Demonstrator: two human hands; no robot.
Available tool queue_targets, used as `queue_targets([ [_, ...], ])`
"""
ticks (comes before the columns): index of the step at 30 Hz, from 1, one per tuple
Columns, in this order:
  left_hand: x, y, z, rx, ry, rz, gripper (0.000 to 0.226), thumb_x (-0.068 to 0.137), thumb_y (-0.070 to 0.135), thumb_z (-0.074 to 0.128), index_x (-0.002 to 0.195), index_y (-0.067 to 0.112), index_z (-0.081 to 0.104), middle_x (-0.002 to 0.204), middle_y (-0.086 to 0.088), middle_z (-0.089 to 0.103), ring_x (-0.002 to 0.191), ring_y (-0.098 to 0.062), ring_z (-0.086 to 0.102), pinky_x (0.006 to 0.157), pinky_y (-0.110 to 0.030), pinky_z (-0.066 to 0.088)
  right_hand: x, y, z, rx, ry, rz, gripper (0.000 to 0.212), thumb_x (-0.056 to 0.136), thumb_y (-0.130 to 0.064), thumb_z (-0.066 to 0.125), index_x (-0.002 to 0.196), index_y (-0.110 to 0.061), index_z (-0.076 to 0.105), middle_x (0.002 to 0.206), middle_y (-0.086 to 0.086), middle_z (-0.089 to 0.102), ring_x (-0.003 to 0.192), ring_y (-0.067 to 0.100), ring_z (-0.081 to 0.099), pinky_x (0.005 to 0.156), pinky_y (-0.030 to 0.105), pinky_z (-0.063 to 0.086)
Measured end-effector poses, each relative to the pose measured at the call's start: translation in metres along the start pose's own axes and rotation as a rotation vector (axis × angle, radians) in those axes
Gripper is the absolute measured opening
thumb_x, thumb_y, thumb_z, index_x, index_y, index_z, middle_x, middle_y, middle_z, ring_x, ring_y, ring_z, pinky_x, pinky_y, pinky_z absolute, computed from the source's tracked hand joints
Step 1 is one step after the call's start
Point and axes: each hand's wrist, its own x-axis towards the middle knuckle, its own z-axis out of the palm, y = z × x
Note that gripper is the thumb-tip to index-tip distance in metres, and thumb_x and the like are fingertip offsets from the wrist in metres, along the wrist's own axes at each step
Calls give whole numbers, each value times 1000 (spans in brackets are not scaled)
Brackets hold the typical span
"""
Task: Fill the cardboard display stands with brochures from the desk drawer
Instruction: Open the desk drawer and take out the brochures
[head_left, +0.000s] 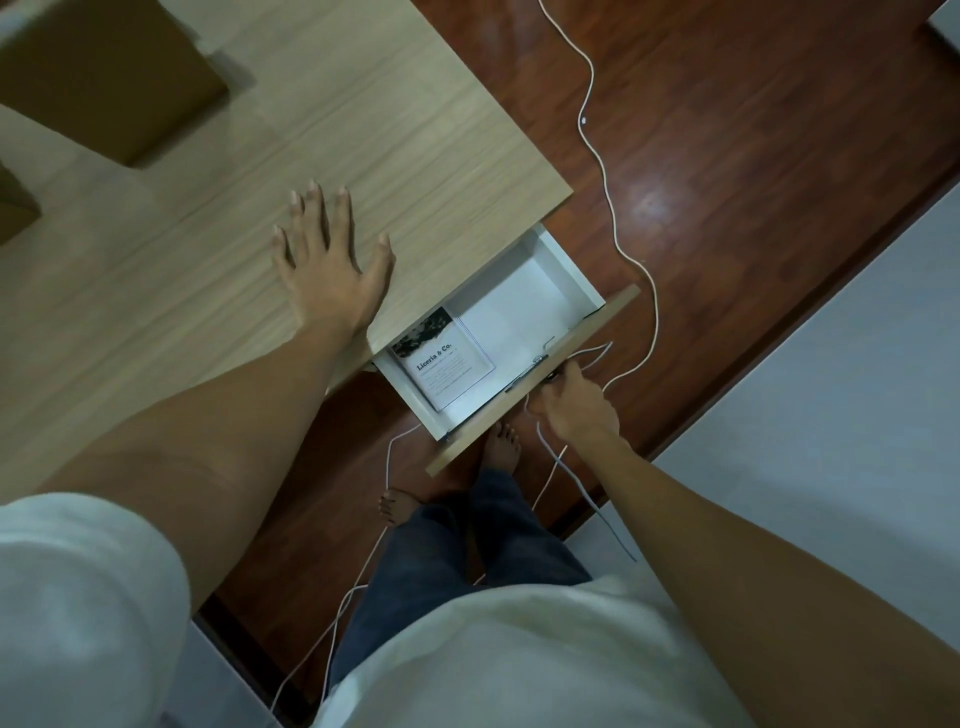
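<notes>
The left hand lies flat, palm down, fingers straight and spread, thumb out to the side — arm stretched forward. The right hand reaches lower, fingers curled under and gripping — its forearm bare, extended.

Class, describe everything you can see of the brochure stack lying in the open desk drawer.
The brochure stack lies flat in the near left corner of the white drawer, partly tucked under the desk top. The top sheet is white paper with a dark photo band, the heading "Liceria & Co." and small unreadable text. Edges of sheets beneath show. Neither hand touches it.
</notes>
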Motion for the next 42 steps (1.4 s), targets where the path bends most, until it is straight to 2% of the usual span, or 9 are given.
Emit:
queue_targets([
  [7,-1,-10,-14,-91,-111,79,72,105,57,33,166,25,12,174,-7,-2,160,-26,-9,128,-52,-7,0,-27,-14,-156,-158,148,58,82,-31,59,136,-10,53,138,13,58,125,37,56,106,47,45],
  [12,-25,-9,-29,-203,-140,65,62,107,39,41,162,15,28,173,-12,11,160,-31,3,129,-51,6,-1,-63,-37,-336,-392,189,35,91,-30,57,109,-1,65,90,11,71,73,26,68,64,33,56],
  [16,-59,-8,-28,-253,-87,-7,56,102,32,47,152,7,47,163,-18,35,150,-35,34,122,-46,28,2,-95,-54,-356,-437,151,37,101,-18,30,103,1,62,88,13,68,74,24,68,58,27,49],
  [20,-88,6,-28,-340,124,-77,32,95,18,53,114,2,73,115,-16,63,108,-31,61,94,-50,50,22,-108,-50,-185,-367,68,32,98,-22,41,100,-1,66,84,14,69,60,22,62,45,18,44],
  [27,-121,38,-19,-856,-50,-412,23,100,10,51,87,23,65,85,-6,73,81,-23,72,81,-41,61,47,-112,-26,-156,-247,-229,27,95,-20,51,90,0,68,84,18,65,74,28,60,68,33,49],
  [30,-125,45,-1,-998,-255,-586,19,103,15,52,111,17,70,106,-3,73,107,-20,71,103,-43,55,50,-111,-14,-190,-213,-277,32,96,-21,53,100,6,68,88,15,60,81,28,56,76,34,46],
  [33,-121,55,9,-1003,-475,-670,52,106,28,49,154,10,44,154,-7,51,142,-26,47,121,-45,36,54,-111,-3,-191,-202,-309,28,94,-17,52,94,8,65,87,25,61,82,35,60,84,41,50],
  [37,-121,62,21,-1016,-523,-793,48,105,17,42,151,5,39,146,-6,48,124,-26,48,105,-37,39,63,-109,9,-238,-233,-312,50,98,-19,53,141,7,48,145,25,50,132,38,49,108,41,41],
  [42,-115,62,41,-1117,-528,-931,55,103,10,44,156,8,32,152,-12,45,126,-29,46,102,-40,40,79,-107,23,-214,-231,-293,55,97,-19,54,148,-2,41,149,18,47,134,33,49,105,36,42],
])
